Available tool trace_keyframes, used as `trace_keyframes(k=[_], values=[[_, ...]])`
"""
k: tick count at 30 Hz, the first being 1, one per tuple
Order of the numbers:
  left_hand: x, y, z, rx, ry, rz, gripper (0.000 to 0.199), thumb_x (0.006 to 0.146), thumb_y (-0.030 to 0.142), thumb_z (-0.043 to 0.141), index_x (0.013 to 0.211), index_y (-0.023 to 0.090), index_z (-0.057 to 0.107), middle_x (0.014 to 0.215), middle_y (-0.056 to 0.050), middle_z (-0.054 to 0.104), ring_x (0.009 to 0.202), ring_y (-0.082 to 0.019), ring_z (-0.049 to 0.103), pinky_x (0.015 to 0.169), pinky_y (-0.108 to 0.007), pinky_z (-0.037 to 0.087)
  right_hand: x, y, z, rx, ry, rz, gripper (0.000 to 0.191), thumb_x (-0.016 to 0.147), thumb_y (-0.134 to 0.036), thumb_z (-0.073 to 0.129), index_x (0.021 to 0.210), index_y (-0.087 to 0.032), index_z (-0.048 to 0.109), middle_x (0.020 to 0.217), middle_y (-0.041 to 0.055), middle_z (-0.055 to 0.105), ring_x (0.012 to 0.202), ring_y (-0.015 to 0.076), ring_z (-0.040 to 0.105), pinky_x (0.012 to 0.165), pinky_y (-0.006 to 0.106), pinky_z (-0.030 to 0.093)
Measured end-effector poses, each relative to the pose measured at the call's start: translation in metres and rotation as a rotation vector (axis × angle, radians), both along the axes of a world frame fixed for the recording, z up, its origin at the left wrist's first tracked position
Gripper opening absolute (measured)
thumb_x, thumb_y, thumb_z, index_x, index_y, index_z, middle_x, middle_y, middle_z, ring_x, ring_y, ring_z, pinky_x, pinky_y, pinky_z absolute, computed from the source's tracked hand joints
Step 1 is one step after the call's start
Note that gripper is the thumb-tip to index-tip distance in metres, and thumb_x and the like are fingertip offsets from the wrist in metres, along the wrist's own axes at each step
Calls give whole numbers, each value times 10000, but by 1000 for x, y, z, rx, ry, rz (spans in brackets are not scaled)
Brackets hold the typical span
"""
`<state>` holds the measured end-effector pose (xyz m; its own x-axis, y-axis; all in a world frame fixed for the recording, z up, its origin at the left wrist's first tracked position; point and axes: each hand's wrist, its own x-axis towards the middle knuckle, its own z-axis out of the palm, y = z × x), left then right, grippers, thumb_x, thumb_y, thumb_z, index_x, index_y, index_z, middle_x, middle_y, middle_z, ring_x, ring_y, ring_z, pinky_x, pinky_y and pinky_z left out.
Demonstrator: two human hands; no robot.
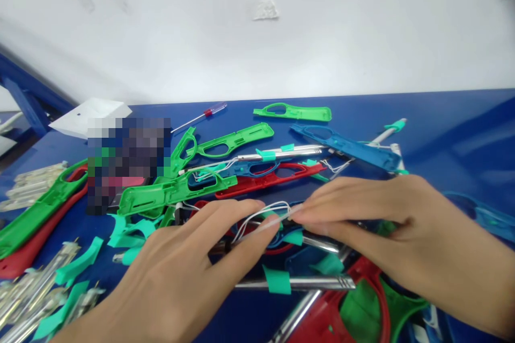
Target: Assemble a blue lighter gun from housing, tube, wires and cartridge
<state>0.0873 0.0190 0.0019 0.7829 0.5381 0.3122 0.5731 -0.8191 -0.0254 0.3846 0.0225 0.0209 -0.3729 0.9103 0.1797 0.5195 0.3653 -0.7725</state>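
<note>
White wires form a loop between the two hands at the middle of the view. My left hand has its thumb and fingers around part of the wires, near a dark piece partly hidden under the fingers. The fingertips of my right hand are pinched on the wires at the loop's right end. Just below the hands lies a metal tube with a teal tape strip around it. Behind them is a red plastic shell, beside a green shell.
More shells lie about, including a green one and a blue one. A screwdriver rests near the white wall. Clear tubular parts are at the lower left, and a white box stands at the back left.
</note>
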Motion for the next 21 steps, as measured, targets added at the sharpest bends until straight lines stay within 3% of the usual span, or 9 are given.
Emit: trace_keyframes(k=[2,8,14,21], values=[[1,0,0,11,-3,8,536,1144,120,261,1540,297,577,1377,-103,809,1163,-299,859,489,-292,656,1,0,0,-17,-7,-27,221,1040,-326,729,1018,-434,920,1029,-146,902,922,112,873,834,122,643],[0,1,0,-28,-49,-12,550,1158,107,278,1560,252,625,1420,-102,779,1277,-279,809,727,-268,706,0,-1,1,-77,13,-109,146,972,-359,824,881,-445,897,929,-177,889,839,109,871,771,99,631],[1,3,0,53,-16,-32,623,1072,-20,285,1532,228,625,1359,-124,806,1186,-291,848,587,-297,696,2,1,-2,13,-86,-55,181,987,-363,777,998,-492,904,993,-195,892,885,107,875,827,127,651],[1,3,-2,39,-25,-16,517,1175,119,260,1520,251,622,1370,-135,792,1182,-296,846,570,-329,698,4,6,-1,69,-96,72,248,1041,-295,703,1066,-385,933,1061,-127,907,900,123,881,835,142,666]])
